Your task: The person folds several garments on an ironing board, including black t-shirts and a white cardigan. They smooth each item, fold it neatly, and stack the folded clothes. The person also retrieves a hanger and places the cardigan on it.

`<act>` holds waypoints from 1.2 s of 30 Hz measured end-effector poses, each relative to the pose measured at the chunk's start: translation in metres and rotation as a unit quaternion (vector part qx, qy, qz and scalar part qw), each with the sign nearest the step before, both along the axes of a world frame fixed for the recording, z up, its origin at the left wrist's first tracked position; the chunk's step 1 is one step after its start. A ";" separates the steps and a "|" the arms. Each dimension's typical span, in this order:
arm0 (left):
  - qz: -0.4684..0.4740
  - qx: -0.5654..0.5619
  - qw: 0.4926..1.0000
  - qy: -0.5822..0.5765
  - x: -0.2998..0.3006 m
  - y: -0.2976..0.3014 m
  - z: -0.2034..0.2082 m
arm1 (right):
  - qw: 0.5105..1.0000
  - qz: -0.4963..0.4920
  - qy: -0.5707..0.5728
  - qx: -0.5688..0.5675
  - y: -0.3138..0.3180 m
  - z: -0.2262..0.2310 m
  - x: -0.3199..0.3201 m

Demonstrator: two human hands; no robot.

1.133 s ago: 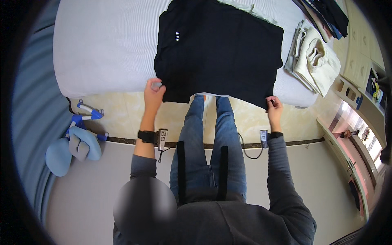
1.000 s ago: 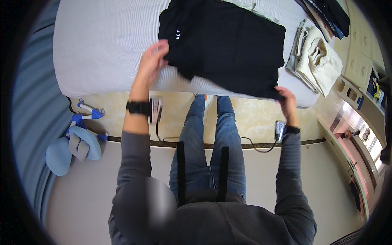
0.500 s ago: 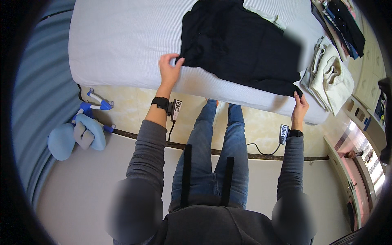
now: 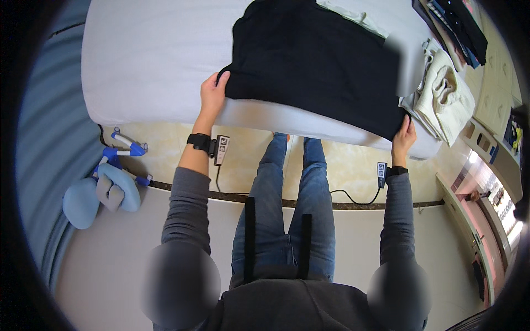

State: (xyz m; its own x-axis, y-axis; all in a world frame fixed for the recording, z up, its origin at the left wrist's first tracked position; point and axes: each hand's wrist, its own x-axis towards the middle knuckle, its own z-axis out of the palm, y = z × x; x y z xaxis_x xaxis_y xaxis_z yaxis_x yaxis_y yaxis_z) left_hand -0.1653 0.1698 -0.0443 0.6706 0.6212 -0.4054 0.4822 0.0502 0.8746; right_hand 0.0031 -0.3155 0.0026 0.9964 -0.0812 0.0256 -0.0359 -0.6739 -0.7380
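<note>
A plain black garment [image 4: 314,60] lies spread over the white bed sheet [image 4: 143,60], its near edge drawn out between my hands. Its exact kind does not show. At the left end of that edge my left hand [image 4: 213,99] grips a corner between thumb and fingers. My right hand [image 4: 403,138] pinches the opposite corner, low by the bed's near edge. The edge between them is fairly straight and slopes down to the right. A pale garment [image 4: 353,16] peeks out beyond the black cloth. Part of the garment's right side is blurred.
Folded cream clothes [image 4: 450,99] lie to the right on the bed, close to my right hand. Farther back is a pile of dark clothes [image 4: 458,27]. A blue-and-white wheeled frame with pale blue pads [image 4: 83,204] stands at the left, beside a blue curtain [image 4: 44,132].
My left hand has moved left and slightly up with its corner, and the near edge has straightened. The garment looks wider and smoother. My right hand keeps its corner, hardly moved.
</note>
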 end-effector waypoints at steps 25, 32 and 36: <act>-0.196 0.385 0.895 0.109 -0.025 0.004 -0.024 | 0.989 -0.075 0.120 0.035 -0.024 -0.050 -0.021; -0.248 0.505 0.820 0.107 -0.028 0.004 -0.013 | 0.991 -0.060 0.116 0.026 -0.002 -0.037 -0.017; -0.240 0.508 0.824 0.077 -0.026 0.003 -0.014 | 0.983 -0.045 0.154 0.095 0.002 -0.018 -0.016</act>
State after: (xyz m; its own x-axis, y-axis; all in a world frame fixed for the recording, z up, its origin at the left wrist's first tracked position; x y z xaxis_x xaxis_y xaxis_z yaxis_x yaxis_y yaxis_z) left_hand -0.1917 0.1730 -0.0587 0.9266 0.3717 0.0567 0.3436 -0.8983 0.2739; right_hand -0.0132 -0.3134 -0.0158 0.9431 -0.1445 -0.2994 -0.3303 -0.5094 -0.7946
